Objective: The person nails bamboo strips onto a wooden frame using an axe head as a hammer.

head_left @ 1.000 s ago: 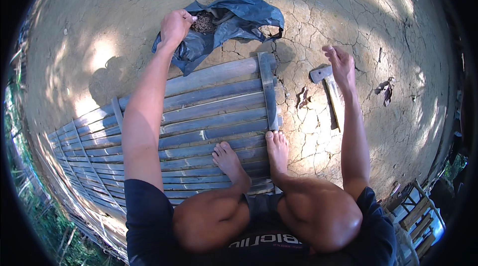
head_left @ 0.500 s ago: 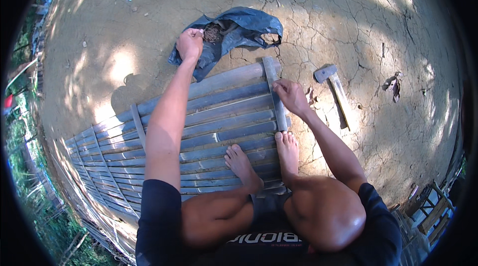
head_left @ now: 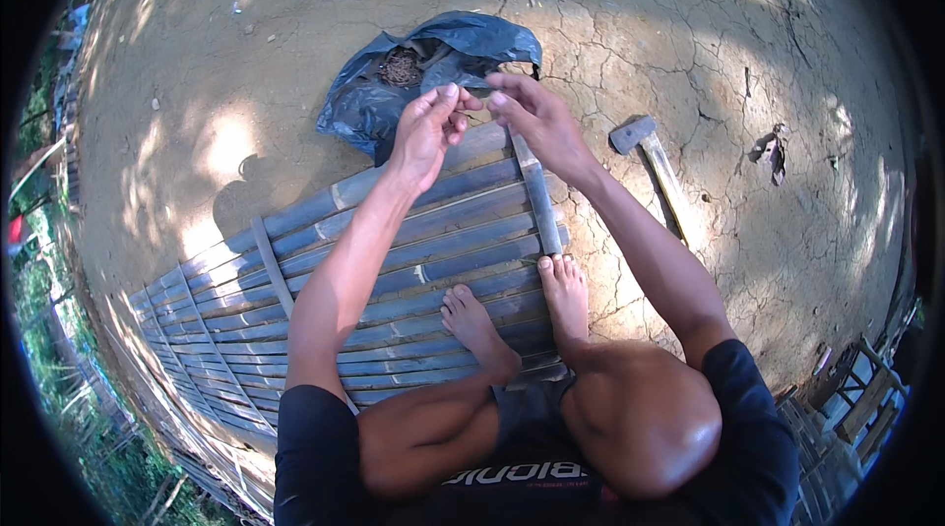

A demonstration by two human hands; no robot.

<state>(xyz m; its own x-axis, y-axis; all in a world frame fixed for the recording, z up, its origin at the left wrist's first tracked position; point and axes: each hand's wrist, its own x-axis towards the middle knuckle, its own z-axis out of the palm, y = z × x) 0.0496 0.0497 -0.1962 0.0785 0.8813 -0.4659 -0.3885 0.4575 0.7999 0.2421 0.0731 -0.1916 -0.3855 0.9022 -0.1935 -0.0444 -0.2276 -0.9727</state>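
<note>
My left hand (head_left: 423,137) is raised over the far end of the slats, thumb and fingers pinched together. Whatever is in the pinch is too small to make out. Close by, fingertips almost meeting it, my right hand (head_left: 546,127) has its thumb and forefinger slightly apart; I see nothing held in it. Beneath the right hand a bamboo crosspiece (head_left: 537,201) lies across a row of bamboo slats (head_left: 463,221). Just beyond the hands is a dark plastic bag (head_left: 354,103), spread open, with a heap of thin brown pieces (head_left: 401,67) on it, perhaps nails.
A hammer (head_left: 652,172) with a wooden handle lies on cracked earth to the right. My bare feet (head_left: 564,295) rest on the slats, one by the crosspiece's near end. A dry leaf (head_left: 773,154) lies farther right. Wooden pieces (head_left: 866,393) stand at the lower right.
My left hand has come back from the heap on the bag, toward the right. My right hand has left the crosspiece and moved up to meet it.
</note>
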